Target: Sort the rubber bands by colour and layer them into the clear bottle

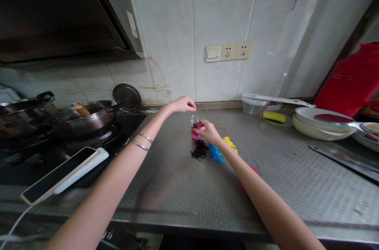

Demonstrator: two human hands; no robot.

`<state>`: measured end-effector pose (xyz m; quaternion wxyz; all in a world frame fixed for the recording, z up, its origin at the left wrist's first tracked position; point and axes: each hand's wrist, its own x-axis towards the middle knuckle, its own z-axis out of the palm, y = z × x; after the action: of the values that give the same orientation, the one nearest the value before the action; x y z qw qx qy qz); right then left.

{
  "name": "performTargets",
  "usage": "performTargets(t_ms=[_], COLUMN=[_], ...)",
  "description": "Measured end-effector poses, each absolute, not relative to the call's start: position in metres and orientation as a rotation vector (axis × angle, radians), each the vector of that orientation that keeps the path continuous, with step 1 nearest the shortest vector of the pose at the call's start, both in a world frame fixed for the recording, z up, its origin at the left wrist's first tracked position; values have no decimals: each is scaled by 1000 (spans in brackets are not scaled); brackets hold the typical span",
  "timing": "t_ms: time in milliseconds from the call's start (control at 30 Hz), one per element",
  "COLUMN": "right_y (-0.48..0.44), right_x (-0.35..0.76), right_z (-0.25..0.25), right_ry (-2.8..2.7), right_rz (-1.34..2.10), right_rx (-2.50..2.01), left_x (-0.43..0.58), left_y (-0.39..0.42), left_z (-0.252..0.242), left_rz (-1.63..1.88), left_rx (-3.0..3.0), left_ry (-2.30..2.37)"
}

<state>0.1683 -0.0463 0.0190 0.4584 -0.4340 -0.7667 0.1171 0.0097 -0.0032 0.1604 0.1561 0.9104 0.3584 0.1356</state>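
My right hand (209, 131) is closed around a small clear jar (194, 119) standing on the metal counter, with pink and dark bits inside it. Just above and to the left of the jar's mouth is my left hand (182, 104), its fingertips pinched together; anything between them is too small to make out. In front of the jar lies a pile of small black bands (199, 150). Beside it are a blue pile (216, 153) and a yellow pile (231, 144), the latter partly behind my right forearm. Red pieces (254, 169) peek out around that forearm.
At left, a phone (59, 175) on a white holder lies by the stove, where a pan (85, 120) sits. To the right are a plastic tub (251, 106), a yellow sponge (274, 117), stacked bowls (314, 129) and a knife (340, 157). A range hood (59, 13) overhangs the left.
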Motion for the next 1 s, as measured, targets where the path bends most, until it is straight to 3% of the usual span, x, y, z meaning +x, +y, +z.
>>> performTargets(t_ms=[100,300,433,667,1000], right_y=[-45,-45,-46,-48,-49], right_x=[168,169,169,169,180], right_z=[18,18,20,21,38], right_ry=[-1888,-1888,-1878,-1875,-1971], right_rz=[276,302,318,312,458], right_rx=[-1067,-1063,-1064,-1072,-1138], left_x=[-4,-15,-4,13,14], left_y=[-11,-29,-34,-30,-35], left_z=[132,61,30,6,0], left_rz=[609,555,697,962,1035], left_rx=[2509,2362,2222,2049,1978], left_ry=[1097,1142,1053,1040,1073])
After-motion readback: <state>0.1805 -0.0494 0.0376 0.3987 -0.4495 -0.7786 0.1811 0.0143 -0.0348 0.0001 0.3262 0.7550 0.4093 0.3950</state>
